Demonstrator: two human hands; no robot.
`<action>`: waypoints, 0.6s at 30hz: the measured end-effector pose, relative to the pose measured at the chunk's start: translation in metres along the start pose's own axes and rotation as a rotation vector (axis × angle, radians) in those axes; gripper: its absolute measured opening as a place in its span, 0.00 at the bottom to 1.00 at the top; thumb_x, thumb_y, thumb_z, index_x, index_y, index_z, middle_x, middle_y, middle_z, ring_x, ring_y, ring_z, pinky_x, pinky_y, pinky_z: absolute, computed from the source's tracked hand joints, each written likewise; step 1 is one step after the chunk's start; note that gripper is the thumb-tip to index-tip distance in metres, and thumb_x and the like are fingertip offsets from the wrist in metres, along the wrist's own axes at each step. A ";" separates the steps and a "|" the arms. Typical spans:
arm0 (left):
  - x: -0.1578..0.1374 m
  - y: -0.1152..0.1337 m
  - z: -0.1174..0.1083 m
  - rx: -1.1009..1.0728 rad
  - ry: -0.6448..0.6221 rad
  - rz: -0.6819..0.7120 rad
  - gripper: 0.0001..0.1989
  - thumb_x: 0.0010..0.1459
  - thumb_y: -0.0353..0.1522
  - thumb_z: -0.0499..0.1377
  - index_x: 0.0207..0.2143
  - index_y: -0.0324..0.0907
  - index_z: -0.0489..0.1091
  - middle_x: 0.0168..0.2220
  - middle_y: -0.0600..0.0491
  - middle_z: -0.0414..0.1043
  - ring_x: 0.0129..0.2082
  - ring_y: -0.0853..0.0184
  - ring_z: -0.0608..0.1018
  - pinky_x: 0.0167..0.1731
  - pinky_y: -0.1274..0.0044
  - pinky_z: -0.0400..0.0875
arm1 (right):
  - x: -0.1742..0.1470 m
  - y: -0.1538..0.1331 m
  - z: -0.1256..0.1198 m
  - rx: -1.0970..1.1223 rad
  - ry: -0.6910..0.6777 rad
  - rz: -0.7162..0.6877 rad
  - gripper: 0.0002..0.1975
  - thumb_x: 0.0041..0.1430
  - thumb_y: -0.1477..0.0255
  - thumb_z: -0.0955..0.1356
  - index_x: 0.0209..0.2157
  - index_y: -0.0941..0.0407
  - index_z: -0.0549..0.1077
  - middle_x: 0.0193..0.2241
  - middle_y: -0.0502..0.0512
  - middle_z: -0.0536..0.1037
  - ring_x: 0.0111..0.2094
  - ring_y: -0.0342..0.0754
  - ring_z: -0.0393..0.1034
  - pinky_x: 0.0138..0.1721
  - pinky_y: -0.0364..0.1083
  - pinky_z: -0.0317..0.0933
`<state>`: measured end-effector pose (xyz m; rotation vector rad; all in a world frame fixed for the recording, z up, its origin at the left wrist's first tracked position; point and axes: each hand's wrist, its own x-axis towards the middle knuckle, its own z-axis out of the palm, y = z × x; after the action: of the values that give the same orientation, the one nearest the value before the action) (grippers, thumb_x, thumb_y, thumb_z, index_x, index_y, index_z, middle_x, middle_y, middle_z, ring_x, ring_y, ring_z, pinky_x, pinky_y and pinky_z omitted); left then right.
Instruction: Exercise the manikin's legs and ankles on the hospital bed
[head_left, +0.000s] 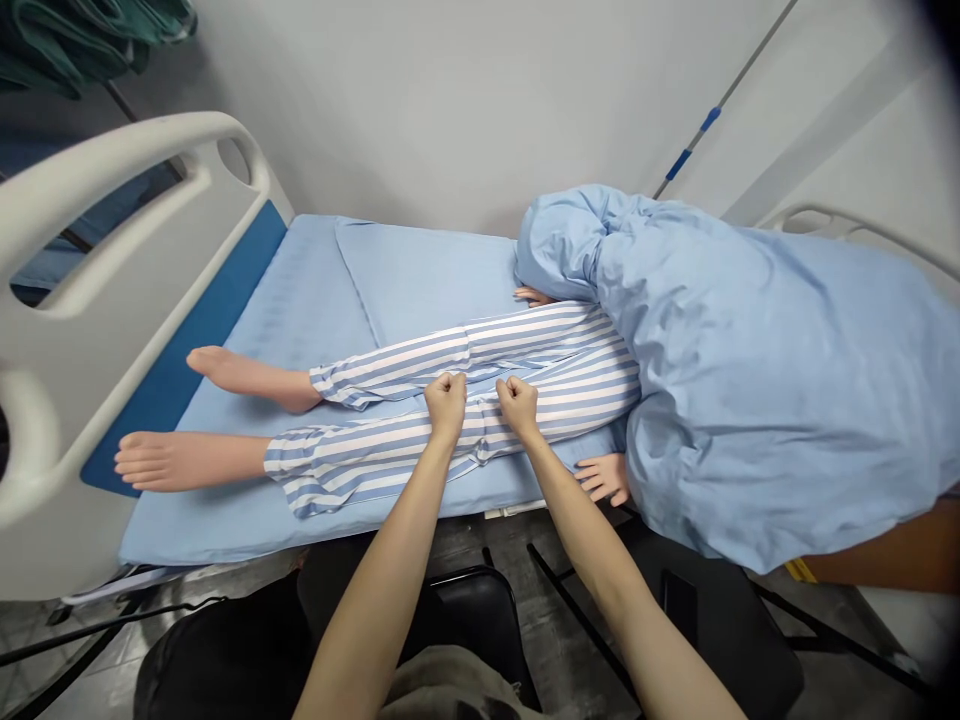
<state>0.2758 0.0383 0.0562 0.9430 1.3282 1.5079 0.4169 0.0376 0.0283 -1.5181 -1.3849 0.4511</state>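
Observation:
A nursing manikin in blue-and-white striped trousers [585,395] lies on a bed, its bare feet [176,461] towards the footboard. My left hand [446,405] is closed in a fist in front of the trousers near the knees. Just right of it, my right hand [517,405] is also a fist, over the near thigh. Nothing shows in either fist; whether they touch the cloth I cannot tell. A rumpled light blue quilt [765,370] covers the manikin's upper body. One manikin hand [606,478] sticks out from under its near edge.
The bed's light blue sheet [427,270] runs to a pale footboard [217,235] on the left. Below me are a black chair [476,610] and a dark seat [720,600] with a phone-like object on it. A pole [694,140] leans by the wall.

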 end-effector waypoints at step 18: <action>-0.011 -0.016 0.009 0.553 -0.264 0.076 0.18 0.51 0.30 0.55 0.16 0.43 0.48 0.17 0.59 0.45 0.22 0.71 0.54 0.26 0.75 0.47 | 0.043 0.007 -0.093 -0.070 -0.012 -0.061 0.22 0.56 0.60 0.64 0.18 0.53 0.49 0.17 0.44 0.50 0.22 0.40 0.46 0.28 0.43 0.45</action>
<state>0.2895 0.0307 0.0416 1.4968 1.5521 1.0296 0.5065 0.0391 0.0773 -1.5273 -1.4654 0.3779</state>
